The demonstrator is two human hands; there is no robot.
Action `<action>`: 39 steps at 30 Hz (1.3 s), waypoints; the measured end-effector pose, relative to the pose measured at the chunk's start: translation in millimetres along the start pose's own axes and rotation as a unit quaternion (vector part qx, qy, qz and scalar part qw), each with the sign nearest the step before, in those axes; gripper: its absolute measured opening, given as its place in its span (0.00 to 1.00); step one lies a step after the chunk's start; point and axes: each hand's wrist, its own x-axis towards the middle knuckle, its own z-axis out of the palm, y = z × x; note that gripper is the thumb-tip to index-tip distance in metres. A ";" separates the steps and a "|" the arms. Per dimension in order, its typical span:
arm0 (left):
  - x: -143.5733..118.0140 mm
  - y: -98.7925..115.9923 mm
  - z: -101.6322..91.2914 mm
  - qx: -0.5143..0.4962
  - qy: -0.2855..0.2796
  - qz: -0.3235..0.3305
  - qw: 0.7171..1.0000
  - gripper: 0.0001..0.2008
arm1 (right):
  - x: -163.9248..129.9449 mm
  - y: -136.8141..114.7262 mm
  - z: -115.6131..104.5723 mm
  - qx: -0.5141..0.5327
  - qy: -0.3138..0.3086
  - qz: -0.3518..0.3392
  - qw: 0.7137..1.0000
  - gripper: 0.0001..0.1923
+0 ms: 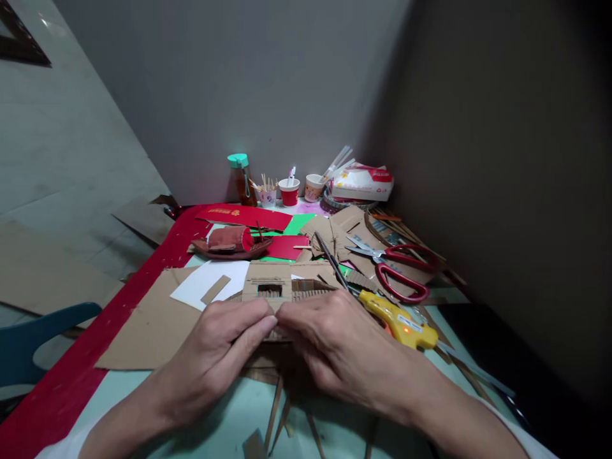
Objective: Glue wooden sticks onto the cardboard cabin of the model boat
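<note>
Both of my hands meet at the near edge of a small cardboard model (268, 275), which has a dark rectangular opening in its wall and ribbed cardboard beside it. My left hand (224, 350) pinches the model's near edge, thumb and fingers pressed together. Against it, my right hand (329, 338) closes on the same edge with its fingers curled under. The fingertips hide what lies between them. A white sheet (210, 287) and a large cardboard piece (138, 325) lie to the left. A yellow hot glue gun (396, 319) with a lit orange light rests right of my right hand.
Red-handled scissors (401, 271) lie on cardboard at the right. A brown model boat (229, 242) sits behind the work. Paper cups (289, 192), a bottle (243, 182) and a tissue pack (361, 183) stand along the wall. Cardboard strips (275, 411) lie in front.
</note>
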 end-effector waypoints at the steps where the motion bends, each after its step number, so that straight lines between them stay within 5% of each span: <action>1: -2.2 -0.3 -0.1 -0.035 -0.006 -0.022 0.999 0.18 | -0.2 -0.2 0.2 0.027 0.001 -0.012 1.000 0.11; 4: -7.0 0.3 1.5 -0.200 -0.020 -0.132 0.971 0.20 | 0.2 0.4 2.4 0.119 0.014 -0.034 0.992 0.12; 7: -8.5 3.6 5.4 -0.364 -0.017 -0.215 0.906 0.22 | 0.6 0.9 6.0 0.179 0.045 -0.037 0.982 0.15; 15: -3.7 8.5 12.9 -0.544 -0.054 -0.274 0.791 0.20 | 0.1 -1.3 4.2 0.295 0.057 -0.023 0.953 0.18; 17: -2.7 6.9 14.7 -0.515 -0.038 -0.263 0.815 0.20 | 0.0 -0.3 5.8 0.262 0.080 -0.019 0.962 0.15; 20: -0.3 4.8 13.6 -0.305 0.025 -0.151 0.940 0.18 | -1.4 0.5 9.8 0.137 0.128 -0.009 0.982 0.14; 22: 2.5 3.4 9.0 -0.176 0.039 -0.076 0.981 0.17 | -2.7 -0.6 10.5 0.095 0.129 0.002 0.987 0.14; 24: 6.0 1.1 2.8 -0.191 -0.016 -0.078 0.978 0.16 | -3.6 -2.7 8.6 0.112 0.106 0.007 0.988 0.14; 26: 9.1 -2.0 -2.4 -0.285 -0.103 -0.127 0.945 0.17 | -3.5 -4.4 5.1 0.155 0.088 0.010 0.984 0.15; 29: 10.6 -4.7 -5.4 -0.341 -0.158 -0.149 0.915 0.18 | -1.6 -2.1 -1.5 0.220 0.077 0.038 0.972 0.18; 31: 8.7 -2.9 -5.3 -0.335 -0.166 -0.146 0.916 0.17 | 0.1 3.5 -6.1 0.236 0.119 0.072 0.962 0.18; 34: 3.9 2.8 -5.4 -0.300 -0.151 -0.151 0.930 0.15 | 1.3 13.2 -10.3 0.127 0.178 0.102 0.971 0.18; 39: -2.1 2.0 -8.7 -0.256 -0.055 -0.130 0.956 0.14 | 0.8 22.0 -1.5 -0.059 0.070 0.069 0.993 0.10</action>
